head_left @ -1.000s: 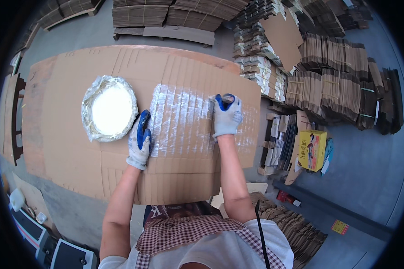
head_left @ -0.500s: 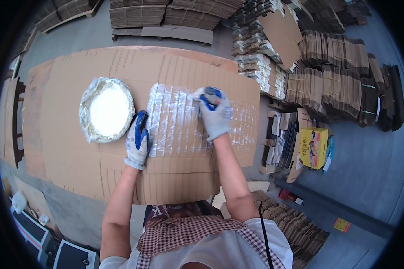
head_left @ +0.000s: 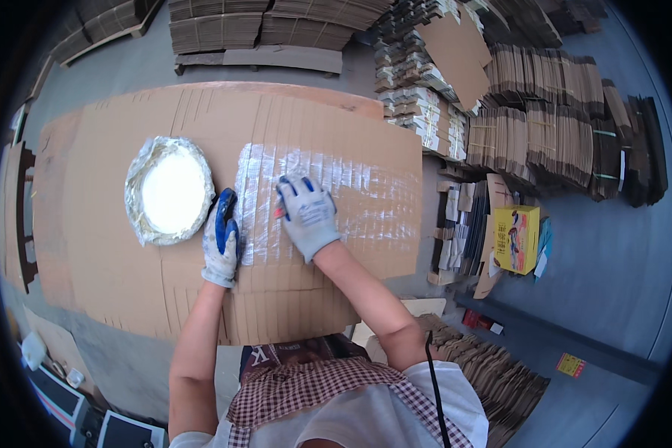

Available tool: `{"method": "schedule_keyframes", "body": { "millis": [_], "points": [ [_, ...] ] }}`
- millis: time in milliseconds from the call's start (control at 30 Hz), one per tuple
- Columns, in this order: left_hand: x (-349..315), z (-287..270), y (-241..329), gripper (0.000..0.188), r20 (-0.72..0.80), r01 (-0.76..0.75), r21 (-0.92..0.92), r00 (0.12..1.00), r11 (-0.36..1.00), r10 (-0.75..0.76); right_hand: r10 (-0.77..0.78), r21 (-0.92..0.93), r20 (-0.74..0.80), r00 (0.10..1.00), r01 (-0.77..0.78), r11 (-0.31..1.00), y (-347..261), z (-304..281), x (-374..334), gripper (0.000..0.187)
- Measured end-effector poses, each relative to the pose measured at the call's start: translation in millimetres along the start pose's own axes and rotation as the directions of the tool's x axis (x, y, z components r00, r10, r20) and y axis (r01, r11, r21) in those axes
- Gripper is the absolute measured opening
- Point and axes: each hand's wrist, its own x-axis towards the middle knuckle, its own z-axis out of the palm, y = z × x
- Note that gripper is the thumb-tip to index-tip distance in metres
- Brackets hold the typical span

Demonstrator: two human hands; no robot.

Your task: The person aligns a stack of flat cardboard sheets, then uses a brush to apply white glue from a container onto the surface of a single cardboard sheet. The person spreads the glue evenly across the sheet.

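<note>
A flat sheet of brown corrugated cardboard (head_left: 104,224) covers the table in front of me. Across its middle and right runs a wet, whitish, shiny streaked patch (head_left: 366,194). My right hand (head_left: 308,213), in a grey-white glove with blue palm, is closed palm down over this patch. A small reddish bit pokes out beside its thumb; the rest of what it grips is hidden. My left hand (head_left: 222,239), gloved alike, rests on its edge at the patch's left side, fingers stretched, thumb apart, holding nothing. Left of it stands a round basin (head_left: 133,187) wrapped in crinkled film, with bright white contents.
Bundled flat cardboard (head_left: 567,142) is stacked at the right and on a pallet (head_left: 261,58) beyond the table. A yellow box (head_left: 517,239) stands on the right. More folded cardboard (head_left: 493,366) lies near my right elbow. Dark-topped equipment (head_left: 127,431) sits at the lower left.
My right hand has swept left across the streaked patch and turned palm down, covering the dark roundish thing seen in its grip before. The left hand stays beside the patch.
</note>
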Motion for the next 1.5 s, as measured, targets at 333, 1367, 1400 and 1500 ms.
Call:
{"method": "schedule_keyframes", "body": {
  "millis": [333, 1367, 1400, 1500],
  "points": [
    [1, -3, 11, 0.055, 0.012, 0.043, -0.085, 0.999, 0.995, -0.042, 0.468, -0.016, -0.006, 0.883, -0.468, 0.883, 98, -28, -43, 0.032],
    [2, -4, 9, 0.057, 0.030, 0.049, -0.080, 0.998, 0.996, -0.047, 0.682, 0.410, -0.315, 0.660, -0.553, 0.725, 115, -5, -5, 0.040],
    [2, -4, 9, 0.057, 0.033, 0.050, -0.076, 0.998, 0.996, -0.048, 0.647, 0.417, -0.343, 0.681, -0.507, 0.755, 108, -4, -2, 0.039],
    [3, -1, 7, 0.058, 0.029, 0.024, -0.091, 0.999, 0.996, -0.022, 0.628, 0.456, -0.275, 0.728, -0.476, 0.752, 91, -5, 13, 0.037]
  ]
}}
